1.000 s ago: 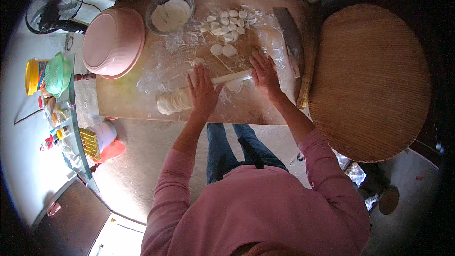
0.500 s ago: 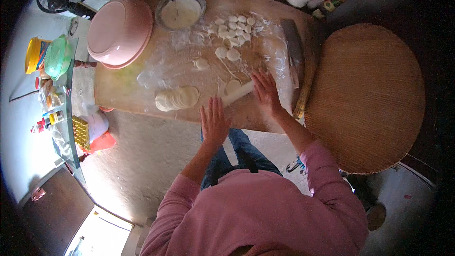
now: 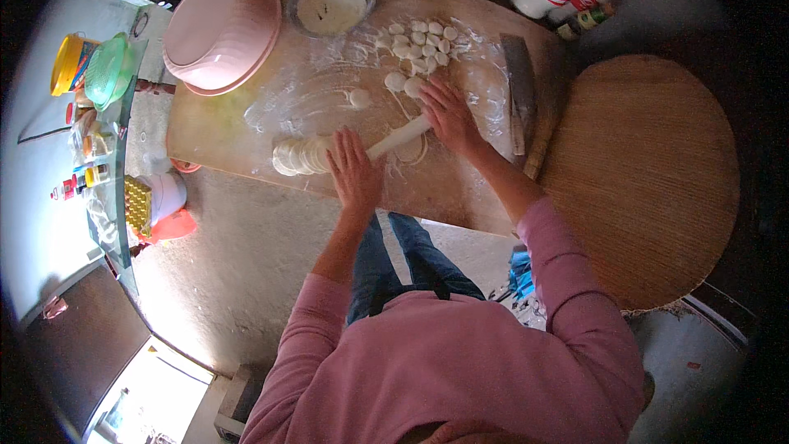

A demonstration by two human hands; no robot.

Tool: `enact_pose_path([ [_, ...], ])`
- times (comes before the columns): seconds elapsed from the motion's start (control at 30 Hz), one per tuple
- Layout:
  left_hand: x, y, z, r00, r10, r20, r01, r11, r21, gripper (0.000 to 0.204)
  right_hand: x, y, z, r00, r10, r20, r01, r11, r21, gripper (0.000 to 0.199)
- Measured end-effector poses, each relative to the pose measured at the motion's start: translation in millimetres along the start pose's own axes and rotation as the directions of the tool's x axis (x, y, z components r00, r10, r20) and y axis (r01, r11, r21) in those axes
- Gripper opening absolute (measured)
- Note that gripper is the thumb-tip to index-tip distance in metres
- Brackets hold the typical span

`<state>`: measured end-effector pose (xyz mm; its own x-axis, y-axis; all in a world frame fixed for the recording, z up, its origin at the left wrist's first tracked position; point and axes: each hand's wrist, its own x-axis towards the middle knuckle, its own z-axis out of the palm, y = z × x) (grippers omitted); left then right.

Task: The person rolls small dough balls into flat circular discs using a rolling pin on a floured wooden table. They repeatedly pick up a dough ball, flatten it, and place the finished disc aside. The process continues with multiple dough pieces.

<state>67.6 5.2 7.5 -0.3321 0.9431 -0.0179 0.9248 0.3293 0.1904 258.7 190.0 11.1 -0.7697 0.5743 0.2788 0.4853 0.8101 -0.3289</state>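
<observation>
1. the dough disc [image 3: 409, 150] lies flat near the front edge of the floury surface [image 3: 218, 131], partly covered by the rolling pin [image 3: 400, 136]; the step in hand looks like rolling it thinner.
2. the pin slants across the disc, its right end farther from the person. for an even round, pressure should probably be matched on both ends, with the disc given a small turn between strokes.
3. the left hand [image 3: 356, 171] is palm down and open over the pin's left end, fingers extended rather than wrapped. the right hand [image 3: 449, 117] is likewise flat and open at the other end. light, flat palms should let the pin roll freely; how hard they press cannot be told.
4. the left fingers come close to the overlapping rolled rounds [image 3: 301, 155]; whether they touch is unclear. shorter strokes on that side would spare the pile.
5. two flattened pieces [image 3: 404, 85] sit just beyond the right fingertips, so the person should keep that hand from dragging them.
6. a lone piece [image 3: 359, 99] and the cluster of small dough pieces [image 3: 423, 45] lie farther back, out of the pin's way.
7. flour in the metal bowl [image 3: 372, 2] is on the surface, useful if the disc sticks.
</observation>
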Motion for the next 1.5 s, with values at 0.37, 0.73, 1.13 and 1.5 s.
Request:
enact_pose_path([
  [0.37,-38.9,8.4,-2.6,0.999,-0.047,-0.006,0.046,0.999,-0.017,0.084,-5.4,2.3,-0.7,0.991,-0.131,0.023,0.130,0.991,0.037,0.043],
  [0.73,-59.0,11.5,7.6,0.991,-0.132,0.020,0.132,0.991,-0.006,0.088,5.0,11.0,-2.3,0.952,-0.290,0.097,0.280,0.955,0.100,0.052],
  [1.13,-61.8,20.2,-4.2,0.984,-0.121,0.131,0.135,0.986,-0.099,0.082,3.5,14.7,-0.8,0.948,-0.283,0.146,0.275,0.959,0.070,0.050],
  [1.5,-14.6,15.4,-27.4,0.995,0.036,-0.093,-0.087,0.769,-0.633,0.023,-39.4,16.1,-31.1,0.884,-0.321,0.339,0.271,0.944,0.188,0.041],
])
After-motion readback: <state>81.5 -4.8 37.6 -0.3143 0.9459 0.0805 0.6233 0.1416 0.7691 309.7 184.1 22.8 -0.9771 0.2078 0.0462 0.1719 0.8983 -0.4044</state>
